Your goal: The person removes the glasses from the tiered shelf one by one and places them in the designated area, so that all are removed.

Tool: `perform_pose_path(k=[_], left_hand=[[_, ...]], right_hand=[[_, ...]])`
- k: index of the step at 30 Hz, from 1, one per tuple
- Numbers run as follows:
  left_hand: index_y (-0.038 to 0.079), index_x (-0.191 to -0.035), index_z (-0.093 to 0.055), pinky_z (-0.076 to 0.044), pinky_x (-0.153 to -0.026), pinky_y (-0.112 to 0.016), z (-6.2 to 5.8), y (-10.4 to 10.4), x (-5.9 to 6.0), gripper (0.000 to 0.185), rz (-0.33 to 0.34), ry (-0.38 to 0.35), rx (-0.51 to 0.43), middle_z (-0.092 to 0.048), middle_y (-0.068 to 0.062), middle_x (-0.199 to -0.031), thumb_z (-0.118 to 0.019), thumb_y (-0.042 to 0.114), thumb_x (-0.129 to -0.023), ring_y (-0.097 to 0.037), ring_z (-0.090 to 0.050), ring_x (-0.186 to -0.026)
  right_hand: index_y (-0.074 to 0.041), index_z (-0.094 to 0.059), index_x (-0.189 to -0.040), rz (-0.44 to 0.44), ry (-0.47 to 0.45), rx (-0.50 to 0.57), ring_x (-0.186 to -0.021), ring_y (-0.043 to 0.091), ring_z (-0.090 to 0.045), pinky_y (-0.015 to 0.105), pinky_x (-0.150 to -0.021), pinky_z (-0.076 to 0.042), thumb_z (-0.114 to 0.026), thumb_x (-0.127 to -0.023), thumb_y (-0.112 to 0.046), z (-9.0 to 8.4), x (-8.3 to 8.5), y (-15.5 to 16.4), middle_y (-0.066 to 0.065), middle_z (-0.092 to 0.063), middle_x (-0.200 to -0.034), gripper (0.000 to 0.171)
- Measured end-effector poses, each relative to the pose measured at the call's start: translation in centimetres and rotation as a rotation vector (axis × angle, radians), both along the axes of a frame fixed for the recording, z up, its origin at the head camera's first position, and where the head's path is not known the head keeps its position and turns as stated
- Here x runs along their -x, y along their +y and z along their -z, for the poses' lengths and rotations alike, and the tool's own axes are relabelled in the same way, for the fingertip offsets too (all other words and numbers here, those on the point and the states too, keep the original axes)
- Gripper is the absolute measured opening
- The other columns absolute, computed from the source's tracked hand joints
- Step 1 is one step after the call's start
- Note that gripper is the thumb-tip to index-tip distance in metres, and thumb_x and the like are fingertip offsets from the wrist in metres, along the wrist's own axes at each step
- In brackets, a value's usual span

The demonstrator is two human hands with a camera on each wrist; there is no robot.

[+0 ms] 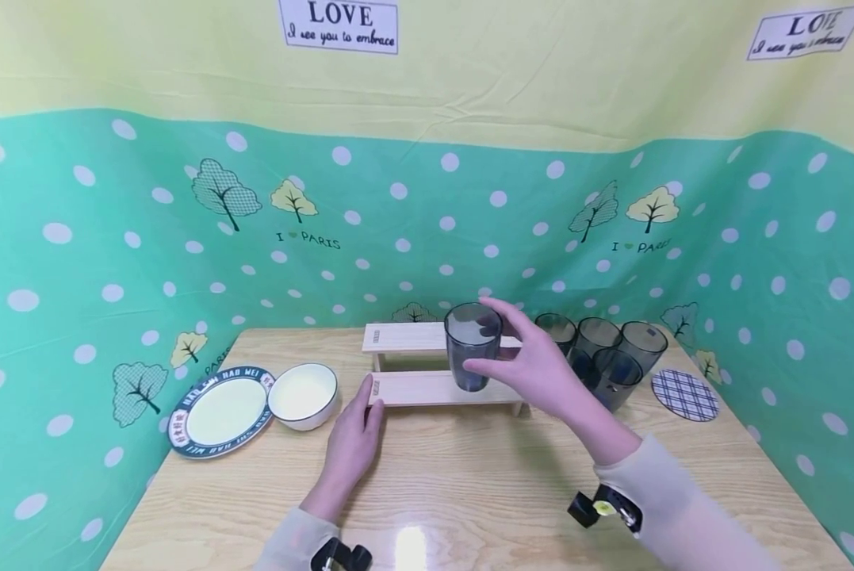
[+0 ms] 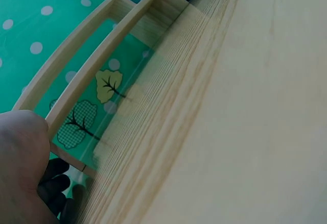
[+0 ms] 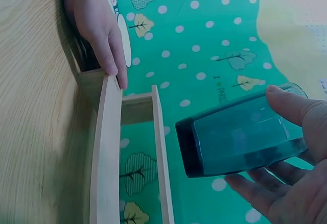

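Observation:
My right hand [image 1: 534, 369] grips a dark tinted glass tumbler [image 1: 469, 349], thumb on one side and fingers on the other. The tumbler is upright, and in the right wrist view its thick base [image 3: 190, 150] is apart from the boards, above them. A two-step light wooden rack [image 1: 415, 388] stands on the table. At the left end of its lower, front step, my left hand [image 1: 353, 444] holds the board between thumb and fingers. Some of those fingers [image 2: 53, 183] show curled past the board's end in the left wrist view.
Several more dark glasses [image 1: 615, 373] cluster right of the rack. Beside them lies a round checked coaster [image 1: 685, 395]. On the left are a white bowl [image 1: 303, 392] and a blue-rimmed plate [image 1: 223, 414]. A dotted green cloth [image 1: 369, 262] hangs behind and beside the table.

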State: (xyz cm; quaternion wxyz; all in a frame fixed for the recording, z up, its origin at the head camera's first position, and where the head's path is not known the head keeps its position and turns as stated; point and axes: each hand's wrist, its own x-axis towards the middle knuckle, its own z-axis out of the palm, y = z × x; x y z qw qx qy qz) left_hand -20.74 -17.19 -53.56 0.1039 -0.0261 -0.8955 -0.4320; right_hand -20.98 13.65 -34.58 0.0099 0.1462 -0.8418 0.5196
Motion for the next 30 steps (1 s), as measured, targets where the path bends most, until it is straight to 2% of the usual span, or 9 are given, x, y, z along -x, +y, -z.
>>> perform_pose_path(k=[6, 12, 19, 24, 30], left_hand=[[0.009, -0.174, -0.034, -0.035, -0.129, -0.057, 0.1, 0.0, 0.0, 0.061, 0.001, -0.001, -0.004, -0.045, -0.02, -0.17, -0.052, 0.031, -0.119, -0.04, -0.044, -0.156], [0.01, -0.174, -0.034, -0.035, -0.129, -0.056, 0.1, 0.0, -0.1, 0.061, 0.0, -0.003, -0.008, -0.047, -0.02, -0.169, -0.052, 0.032, -0.119, -0.039, -0.045, -0.156], [0.007, -0.173, -0.036, -0.036, -0.128, -0.059, 0.0, 0.1, -0.2, 0.06, -0.004, 0.022, 0.001, -0.048, -0.022, -0.167, -0.052, 0.03, -0.119, -0.041, -0.046, -0.154], [0.007, -0.172, -0.037, -0.037, -0.127, -0.059, 0.0, 0.3, -0.2, 0.06, -0.005, 0.029, 0.005, -0.048, -0.022, -0.167, -0.051, 0.03, -0.12, -0.041, -0.047, -0.154], [0.006, -0.172, -0.038, -0.038, -0.126, -0.061, 0.1, 0.2, -0.1, 0.06, -0.005, 0.044, 0.002, -0.049, -0.024, -0.166, -0.052, 0.03, -0.119, -0.043, -0.048, -0.153]], right_hand=[[-0.037, -0.046, -0.167, 0.032, 0.036, -0.04, -0.128, 0.029, -0.068, 0.05, -0.101, -0.062, -0.097, -0.088, -0.037, 0.1, -0.9, 2.7, 0.002, -0.061, -0.151, 0.094], [-0.038, -0.044, -0.168, 0.084, 0.04, -0.095, -0.142, 0.032, -0.06, 0.053, -0.104, -0.059, -0.095, -0.089, -0.047, -0.3, -2.3, 5.3, 0.004, -0.056, -0.158, 0.095], [-0.036, -0.04, -0.171, 0.128, 0.018, -0.103, -0.133, 0.037, -0.067, 0.037, -0.094, -0.064, -0.095, -0.09, -0.042, -0.9, -3.7, 8.1, 0.012, -0.057, -0.157, 0.098], [-0.037, -0.037, -0.173, 0.173, 0.017, -0.168, -0.138, 0.039, -0.061, 0.035, -0.091, -0.063, -0.094, -0.089, -0.048, -1.1, -4.5, 9.9, 0.01, -0.044, -0.17, 0.102], [-0.039, -0.033, -0.174, 0.197, 0.017, -0.188, -0.148, 0.045, -0.05, 0.017, -0.087, -0.058, -0.093, -0.091, -0.045, -1.2, -5.2, 12.3, 0.009, -0.03, -0.179, 0.102]])
